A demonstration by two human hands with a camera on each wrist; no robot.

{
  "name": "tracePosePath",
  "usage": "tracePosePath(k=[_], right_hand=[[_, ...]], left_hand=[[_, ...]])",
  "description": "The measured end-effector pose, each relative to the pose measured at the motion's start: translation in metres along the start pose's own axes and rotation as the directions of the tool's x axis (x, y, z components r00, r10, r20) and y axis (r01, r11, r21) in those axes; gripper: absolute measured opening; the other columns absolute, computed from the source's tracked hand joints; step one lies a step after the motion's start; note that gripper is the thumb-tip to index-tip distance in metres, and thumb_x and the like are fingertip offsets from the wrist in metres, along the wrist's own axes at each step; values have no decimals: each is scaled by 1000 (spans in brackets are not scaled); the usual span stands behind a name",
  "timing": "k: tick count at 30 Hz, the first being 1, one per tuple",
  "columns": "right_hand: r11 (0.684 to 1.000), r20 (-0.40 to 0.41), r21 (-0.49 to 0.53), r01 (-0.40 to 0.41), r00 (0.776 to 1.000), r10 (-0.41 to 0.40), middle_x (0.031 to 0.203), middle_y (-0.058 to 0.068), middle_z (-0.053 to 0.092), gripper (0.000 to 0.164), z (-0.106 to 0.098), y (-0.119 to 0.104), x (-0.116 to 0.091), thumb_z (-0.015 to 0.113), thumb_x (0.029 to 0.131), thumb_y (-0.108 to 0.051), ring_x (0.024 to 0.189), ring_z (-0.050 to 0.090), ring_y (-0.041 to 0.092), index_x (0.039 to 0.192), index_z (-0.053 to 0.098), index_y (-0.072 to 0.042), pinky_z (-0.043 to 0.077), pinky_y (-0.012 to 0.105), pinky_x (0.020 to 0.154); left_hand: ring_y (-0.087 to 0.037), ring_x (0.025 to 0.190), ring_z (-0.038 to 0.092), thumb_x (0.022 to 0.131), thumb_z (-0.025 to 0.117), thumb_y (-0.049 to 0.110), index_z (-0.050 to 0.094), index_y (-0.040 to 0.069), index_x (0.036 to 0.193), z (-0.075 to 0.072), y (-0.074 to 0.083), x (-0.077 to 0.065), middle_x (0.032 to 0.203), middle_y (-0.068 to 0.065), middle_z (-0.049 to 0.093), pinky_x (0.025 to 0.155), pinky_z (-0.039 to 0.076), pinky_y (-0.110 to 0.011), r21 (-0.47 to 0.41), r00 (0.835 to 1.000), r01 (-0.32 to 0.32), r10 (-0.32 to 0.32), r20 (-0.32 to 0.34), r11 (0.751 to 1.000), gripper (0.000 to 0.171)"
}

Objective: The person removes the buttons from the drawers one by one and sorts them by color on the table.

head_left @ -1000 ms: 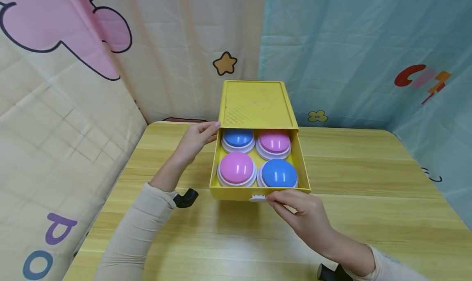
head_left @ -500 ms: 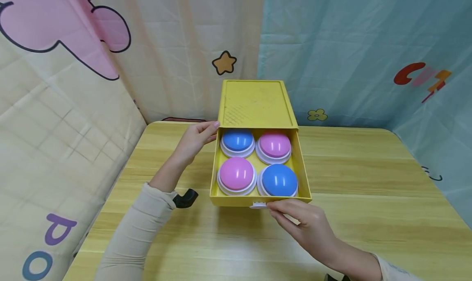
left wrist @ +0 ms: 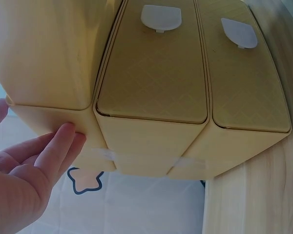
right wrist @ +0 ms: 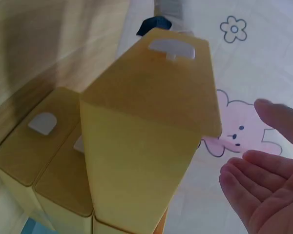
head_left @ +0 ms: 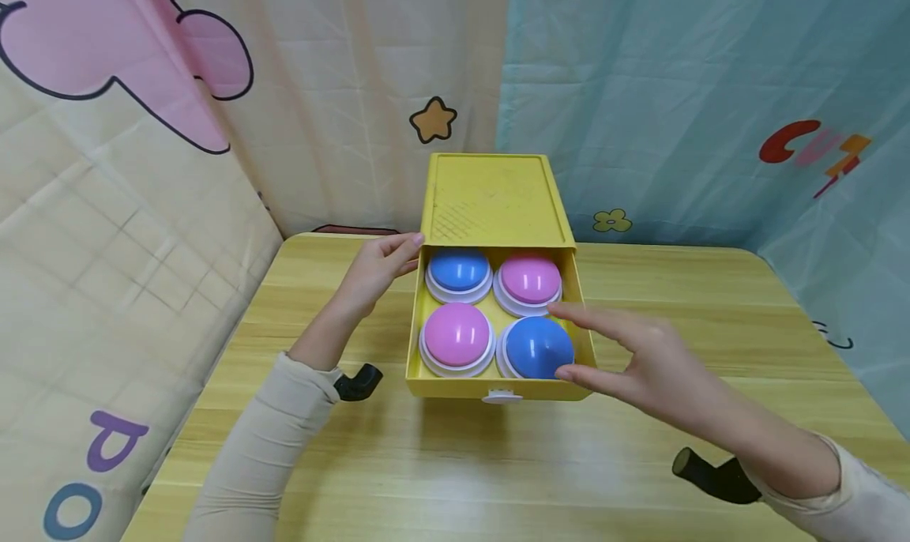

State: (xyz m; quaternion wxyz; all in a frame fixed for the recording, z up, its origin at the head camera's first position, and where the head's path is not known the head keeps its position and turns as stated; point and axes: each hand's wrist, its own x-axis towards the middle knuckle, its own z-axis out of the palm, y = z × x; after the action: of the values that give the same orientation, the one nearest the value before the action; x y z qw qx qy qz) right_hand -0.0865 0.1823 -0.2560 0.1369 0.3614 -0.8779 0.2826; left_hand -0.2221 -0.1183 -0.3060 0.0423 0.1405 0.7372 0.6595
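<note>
A yellow drawer cabinet [head_left: 498,198] stands on the table, its top drawer [head_left: 455,389] pulled out. In the drawer lie two blue and two pink domed push buttons on white bases. My left hand [head_left: 373,269] touches the cabinet's left side near the top front edge; its fingers [left wrist: 58,146] lie fairly straight against that side in the left wrist view. My right hand [head_left: 661,360] hovers over the drawer's right wall, thumb and fingers spread around the front right blue button [head_left: 536,340]. Just behind is a pink button [head_left: 529,277]. No grip on either shows.
Below the pulled-out drawer, two shut drawers [left wrist: 151,73] with white tabs show in the left wrist view. The wooden table [head_left: 455,471] carries the cabinet near its back edge. Printed curtains [head_left: 640,92] hang behind and at the sides.
The drawer has slid further out toward me. My right hand has let go of its white tab and moved up and right, spreading over the drawer. The left hand has stayed put.
</note>
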Motion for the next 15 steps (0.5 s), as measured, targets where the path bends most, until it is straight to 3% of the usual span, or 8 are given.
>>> tracePosePath(k=[3,7,12,15], right_hand=[[998,153,-11,-58,986,59,120,6,56,65,-5,11,14,79,68,-20,104,56,23,126,53,-8,50,40,81],[993,330,15,-116,938,105,124,7,53,69,-5,29,30,78,70,-28,109,52,23,129,50,-7,46,40,86],[996,466,2,-90,881,79,124,9,53,76,2,42,42,76,68,-39,108,51,22,130,48,-6,44,40,90],[999,524,-20,-45,850,49,122,10,53,75,5,43,45,77,68,-38,104,52,23,129,48,-5,46,39,88]], left_hand=[[-23,110,51,92,52,28,49,-7,123,0,0,0,121,-18,52,91,44,-35,3,1000,4,-4,0,1000,47],[-23,111,51,92,51,28,49,-7,124,0,0,0,122,-18,52,91,44,-34,2,1000,8,-8,0,1000,48],[-22,110,51,92,51,29,49,-6,124,0,0,-1,122,-17,52,88,46,-30,3,1000,14,-14,-3,1000,48],[-22,110,51,92,52,29,49,-7,124,1,1,0,122,-17,52,88,46,-30,-1,1000,11,-11,-1,1000,48]])
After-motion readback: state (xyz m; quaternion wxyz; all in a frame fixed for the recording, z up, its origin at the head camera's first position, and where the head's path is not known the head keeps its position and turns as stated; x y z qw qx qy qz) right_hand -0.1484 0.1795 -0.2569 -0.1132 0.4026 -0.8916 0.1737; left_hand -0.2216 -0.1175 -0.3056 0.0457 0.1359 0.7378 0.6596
